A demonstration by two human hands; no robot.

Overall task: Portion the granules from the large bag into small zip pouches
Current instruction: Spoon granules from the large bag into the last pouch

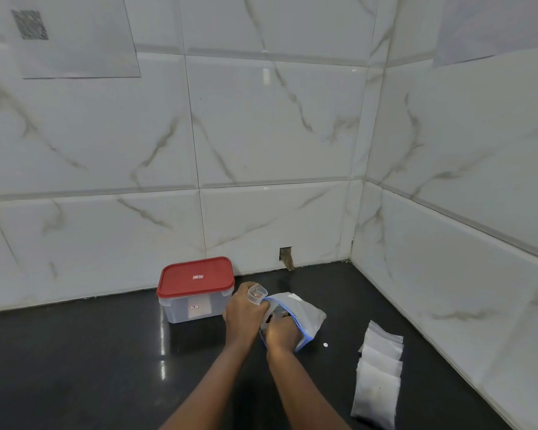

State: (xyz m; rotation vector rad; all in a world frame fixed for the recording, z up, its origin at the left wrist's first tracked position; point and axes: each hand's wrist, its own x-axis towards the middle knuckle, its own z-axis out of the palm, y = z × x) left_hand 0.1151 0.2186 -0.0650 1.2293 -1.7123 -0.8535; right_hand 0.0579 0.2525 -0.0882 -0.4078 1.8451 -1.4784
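I see white marble-veined wall tiles [277, 125] behind a glossy black worktop [75, 361]. At 10 o'clock a pale paper sheet [75, 35] carries a blurred square code that I cannot read. Left of centre stands a clear rectangular plastic box with a red lid [195, 276]; its red-and-white labels are too small to read. At 4 o'clock lies a row of filled small clear zip pouches [378, 377]. Centre: the large clear bag with a blue zip [306, 313], on the worktop. My right hand [282, 335] fingers curl on its mouth. My left hand [244, 315] fingers hold a small clear plastic cup [257, 294] at the bag's 11 o'clock.
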